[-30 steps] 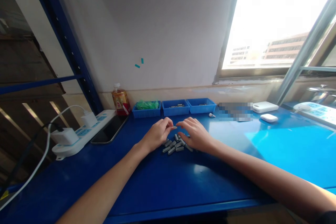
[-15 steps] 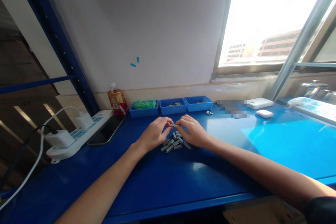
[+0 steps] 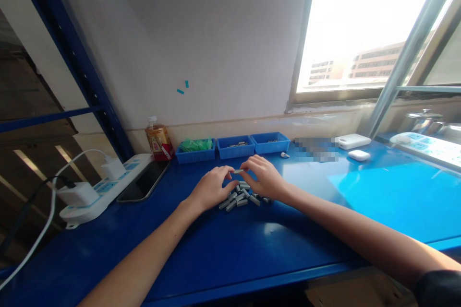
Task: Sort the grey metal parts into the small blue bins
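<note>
Between the fingertips of my two hands is a short grey metal rod [image 3: 238, 171], held just above the bench. Thumb and fingers of my right hand [image 3: 264, 176] pinch its right end. My left hand [image 3: 212, 186] is at the left end, index fingertip touching or almost touching it, with the thumb lower and apart. Under the hands lies a loose pile of similar grey metal rods [image 3: 241, 202], partly covered by fingers; they look faceted. Whether something smaller sits at the rod's left end is too small to tell.
Behind the hands stand three blue bins: one with green plastic [image 3: 196, 155], one with small metal parts [image 3: 236, 153], one with tiny pieces [image 3: 270, 147]. A phone [image 3: 144, 184], power strip [image 3: 77, 219] and bottle [image 3: 158, 141] are left; white earbud [image 3: 285, 155] and cases [image 3: 359, 155] right.
My left thumb has dropped away from the rod and the left fingers have opened a little. My right hand keeps its pinch. The view has shifted slightly.
</note>
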